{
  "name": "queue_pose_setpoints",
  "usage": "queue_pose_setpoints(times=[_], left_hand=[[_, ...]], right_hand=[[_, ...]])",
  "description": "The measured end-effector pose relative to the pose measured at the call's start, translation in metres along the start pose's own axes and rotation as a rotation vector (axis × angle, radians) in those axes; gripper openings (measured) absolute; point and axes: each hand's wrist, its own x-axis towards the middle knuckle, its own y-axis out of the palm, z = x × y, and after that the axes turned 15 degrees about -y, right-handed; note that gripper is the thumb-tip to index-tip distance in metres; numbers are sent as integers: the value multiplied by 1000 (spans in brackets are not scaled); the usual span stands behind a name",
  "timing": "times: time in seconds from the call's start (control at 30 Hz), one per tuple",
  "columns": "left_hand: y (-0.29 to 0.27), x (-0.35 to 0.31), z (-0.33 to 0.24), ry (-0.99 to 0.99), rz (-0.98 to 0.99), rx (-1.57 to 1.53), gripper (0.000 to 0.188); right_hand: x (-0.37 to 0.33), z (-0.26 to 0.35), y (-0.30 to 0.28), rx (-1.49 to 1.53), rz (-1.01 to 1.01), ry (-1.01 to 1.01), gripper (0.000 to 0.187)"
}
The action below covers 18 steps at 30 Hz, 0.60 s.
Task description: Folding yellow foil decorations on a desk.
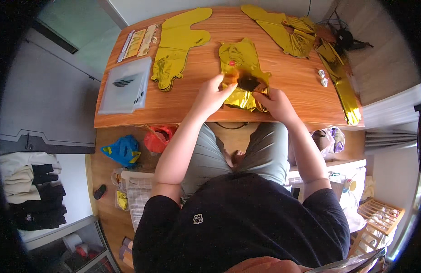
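A shiny gold foil balloon [240,98], flat and uninflated, is held between my two hands at the table's near edge. My left hand [215,94] pinches its left side, and my right hand [275,103] grips its right side with the thumb on top. The foil is creased and partly blurred, with dark reflections in the middle. Just beyond my fingers lies flat gold foil [238,53] with a small red mark; whether it is the same piece, I cannot tell.
On the wooden table [192,102] lie a gold foil stack [174,45] at left, more gold foil [288,34] at far right and a long gold strip [343,88]. Clear plastic sleeves [124,98], printed cards [137,42], white ribbon rolls [323,78] and a black cabled device [344,36] surround them.
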Motion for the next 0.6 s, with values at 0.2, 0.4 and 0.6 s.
queue_pose_setpoints(times=[0.2, 0.4, 0.6], left_hand=[[5, -9, 11, -68, -95, -33, 58], [6, -47, 11, 20, -121, 38, 78], [9, -55, 25, 71, -157, 169, 72]], right_hand=[[6, 5, -1, -44, -1, 33, 40], [-1, -1, 1, -59, 7, 24, 42], [-22, 23, 2, -38, -37, -129, 30]])
